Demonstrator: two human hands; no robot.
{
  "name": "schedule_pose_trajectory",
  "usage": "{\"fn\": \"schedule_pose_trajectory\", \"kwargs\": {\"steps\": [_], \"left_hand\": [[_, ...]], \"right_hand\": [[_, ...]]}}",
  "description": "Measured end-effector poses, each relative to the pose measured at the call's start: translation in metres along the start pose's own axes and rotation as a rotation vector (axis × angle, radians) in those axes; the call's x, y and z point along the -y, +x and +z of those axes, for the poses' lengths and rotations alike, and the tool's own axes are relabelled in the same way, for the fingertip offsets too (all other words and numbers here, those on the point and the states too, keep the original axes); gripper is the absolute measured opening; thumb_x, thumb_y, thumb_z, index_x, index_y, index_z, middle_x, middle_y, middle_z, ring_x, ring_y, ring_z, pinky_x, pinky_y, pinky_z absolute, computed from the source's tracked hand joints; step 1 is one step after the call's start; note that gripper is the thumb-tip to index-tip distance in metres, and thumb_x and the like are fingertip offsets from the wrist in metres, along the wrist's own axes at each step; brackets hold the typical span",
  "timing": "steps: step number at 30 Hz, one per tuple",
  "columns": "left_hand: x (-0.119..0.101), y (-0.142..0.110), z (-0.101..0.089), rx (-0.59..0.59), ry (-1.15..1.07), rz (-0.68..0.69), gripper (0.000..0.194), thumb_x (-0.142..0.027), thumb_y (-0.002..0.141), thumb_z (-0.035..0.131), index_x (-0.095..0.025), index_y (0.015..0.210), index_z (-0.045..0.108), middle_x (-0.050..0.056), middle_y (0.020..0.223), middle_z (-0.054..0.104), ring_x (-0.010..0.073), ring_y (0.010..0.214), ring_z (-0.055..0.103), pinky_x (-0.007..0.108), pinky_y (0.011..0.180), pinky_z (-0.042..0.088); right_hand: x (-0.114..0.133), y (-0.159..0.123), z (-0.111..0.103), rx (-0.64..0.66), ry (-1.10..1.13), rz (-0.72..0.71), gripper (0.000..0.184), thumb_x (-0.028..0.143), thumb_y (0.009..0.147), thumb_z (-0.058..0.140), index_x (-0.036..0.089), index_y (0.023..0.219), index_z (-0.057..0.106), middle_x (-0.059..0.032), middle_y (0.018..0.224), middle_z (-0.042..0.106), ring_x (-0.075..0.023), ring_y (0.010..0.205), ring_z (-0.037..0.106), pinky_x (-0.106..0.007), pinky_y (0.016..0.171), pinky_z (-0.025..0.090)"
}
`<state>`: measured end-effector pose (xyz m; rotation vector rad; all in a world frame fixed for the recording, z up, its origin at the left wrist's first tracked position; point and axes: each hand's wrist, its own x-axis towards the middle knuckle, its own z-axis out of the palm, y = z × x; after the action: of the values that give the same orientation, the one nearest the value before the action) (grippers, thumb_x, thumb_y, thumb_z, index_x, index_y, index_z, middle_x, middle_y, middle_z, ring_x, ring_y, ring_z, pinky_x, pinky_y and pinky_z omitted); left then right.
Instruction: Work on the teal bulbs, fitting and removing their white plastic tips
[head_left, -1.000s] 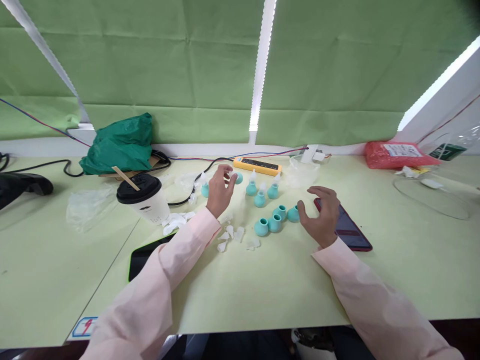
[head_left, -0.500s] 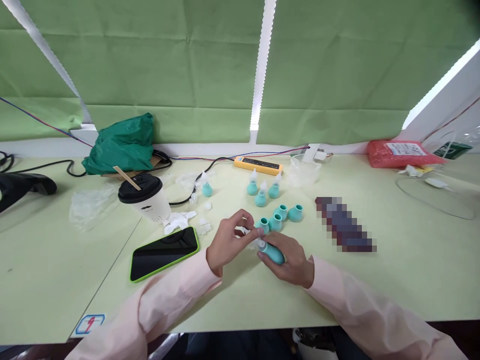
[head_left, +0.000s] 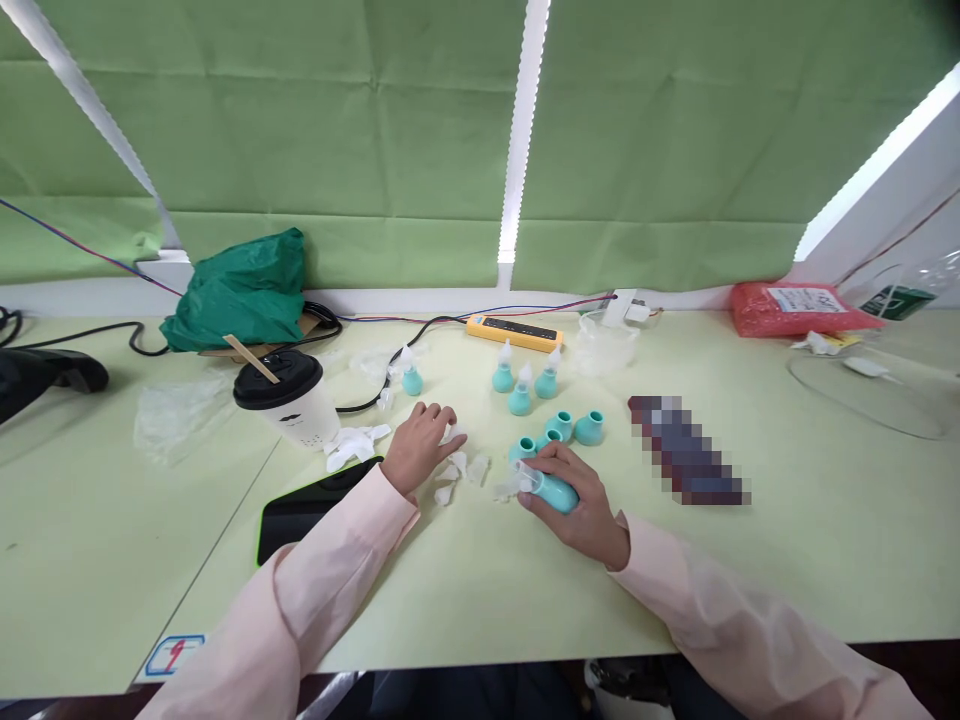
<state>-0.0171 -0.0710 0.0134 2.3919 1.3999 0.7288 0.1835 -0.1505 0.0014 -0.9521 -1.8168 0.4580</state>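
Observation:
My right hand (head_left: 579,500) is wrapped round a teal squeeze bulb (head_left: 557,493), lying tilted with a clear plastic collar (head_left: 528,477) at its mouth pointing left. My left hand (head_left: 422,443) reaches over the table, thumb and fingers closed round a small translucent plastic piece (head_left: 453,433). Loose translucent pieces (head_left: 477,469) are scattered between the hands. Just beyond my right hand stand several open-mouthed teal bulbs (head_left: 589,428), some partly covered. Farther back are three bulbs fitted with clear pointed nozzles (head_left: 520,391), and another nozzled bulb (head_left: 412,378) stands to their left.
On the left are a lidded paper cup (head_left: 298,405), crumpled tissue (head_left: 355,446) and a phone (head_left: 300,515) partly under my left arm. A yellow power strip (head_left: 514,333) lies at the back. To the right are a pixelated dark object (head_left: 686,450) and a red package (head_left: 802,308).
My left hand has moved left and away from the bulb in my right hand, reaching among the loose translucent pieces. My right hand still holds the bulb in nearly the same place.

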Motion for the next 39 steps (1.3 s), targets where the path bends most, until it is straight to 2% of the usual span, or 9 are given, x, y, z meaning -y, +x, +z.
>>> {"fn": "schedule_pose_trajectory", "kwargs": {"steps": [4,8,11,13,17,23,30,35,39], "left_hand": [[0.015,0.001,0.006,0.031,0.214,0.11,0.025,-0.036,0.073,0.047,-0.017,0.089,0.052,0.007,0.083,0.05,0.0201,0.08,0.044,0.034,0.068,0.041],[-0.011,-0.011,0.008,-0.183,0.078,0.254,0.022,-0.03,0.077,0.043,-0.016,0.093,0.051,0.007,0.083,0.051,0.018,0.081,0.047,0.033,0.07,0.041],[-0.037,-0.026,0.015,-0.292,-0.137,0.422,0.017,-0.024,0.075,0.048,-0.017,0.09,0.051,0.005,0.077,0.054,0.0134,0.071,0.049,0.027,0.062,0.043],[-0.047,-0.033,0.021,-0.353,-0.14,0.51,0.022,-0.022,0.073,0.051,-0.018,0.095,0.05,0.005,0.079,0.055,0.0124,0.07,0.049,0.025,0.059,0.043],[-0.046,-0.035,0.026,-0.425,0.068,0.543,0.026,-0.013,0.077,0.045,-0.021,0.101,0.047,0.004,0.077,0.056,0.0127,0.07,0.047,0.023,0.053,0.041],[-0.04,-0.036,0.018,-0.461,0.316,0.859,0.021,-0.006,0.076,0.04,-0.01,0.093,0.05,0.009,0.077,0.057,0.0166,0.072,0.049,0.027,0.05,0.039],[-0.041,-0.029,0.015,-0.273,0.184,0.581,0.015,-0.013,0.08,0.038,-0.016,0.077,0.053,0.004,0.068,0.055,0.0131,0.07,0.046,0.021,0.047,0.04],[-0.043,-0.03,0.012,-0.185,0.367,0.605,0.016,-0.011,0.08,0.034,-0.014,0.08,0.05,0.006,0.071,0.053,0.0163,0.072,0.045,0.022,0.045,0.039],[-0.047,-0.032,0.011,-0.219,0.507,0.675,0.016,-0.01,0.08,0.033,-0.012,0.083,0.049,0.007,0.068,0.052,0.0175,0.068,0.047,0.026,0.049,0.041]], "right_hand": [[0.001,-0.001,0.002,0.084,0.175,0.279,0.015,0.03,0.073,0.052,0.022,0.084,0.045,-0.002,0.073,0.048,-0.0145,0.062,0.05,-0.031,0.056,0.044],[0.005,-0.003,0.001,0.279,0.433,0.541,0.024,0.033,0.073,0.051,0.024,0.089,0.035,0.0036,0.066,0.043,-0.0071,0.043,0.041,-0.022,0.041,0.037],[0.008,-0.001,-0.002,0.35,0.611,0.565,0.026,0.033,0.074,0.049,0.024,0.092,0.033,0.0035,0.069,0.043,-0.0082,0.051,0.043,-0.024,0.049,0.04],[0.008,-0.001,-0.003,0.373,0.695,0.579,0.022,0.034,0.077,0.044,0.023,0.093,0.032,0.0028,0.072,0.043,-0.0093,0.055,0.046,-0.026,0.054,0.041],[0.007,-0.001,-0.002,0.418,0.785,0.595,0.024,0.038,0.079,0.041,0.023,0.094,0.029,0.0017,0.074,0.045,-0.0098,0.054,0.048,-0.025,0.049,0.041],[0.011,-0.003,0.002,0.393,0.761,0.587,0.019,0.038,0.08,0.039,0.024,0.087,0.028,0.0031,0.072,0.042,-0.0088,0.054,0.046,-0.025,0.048,0.042],[0.008,-0.006,0.003,0.379,0.596,0.571,0.021,0.04,0.08,0.04,0.024,0.089,0.03,0.003,0.07,0.04,-0.0081,0.053,0.041,-0.022,0.044,0.038],[0.007,-0.006,0.001,0.412,0.554,0.562,0.022,0.04,0.078,0.042,0.024,0.09,0.03,0.0035,0.069,0.038,-0.0079,0.051,0.038,-0.021,0.043,0.036],[0.007,-0.004,0.0,0.414,0.595,0.566,0.02,0.038,0.079,0.043,0.024,0.088,0.03,0.0036,0.068,0.039,-0.0073,0.05,0.036,-0.021,0.042,0.035]]}}
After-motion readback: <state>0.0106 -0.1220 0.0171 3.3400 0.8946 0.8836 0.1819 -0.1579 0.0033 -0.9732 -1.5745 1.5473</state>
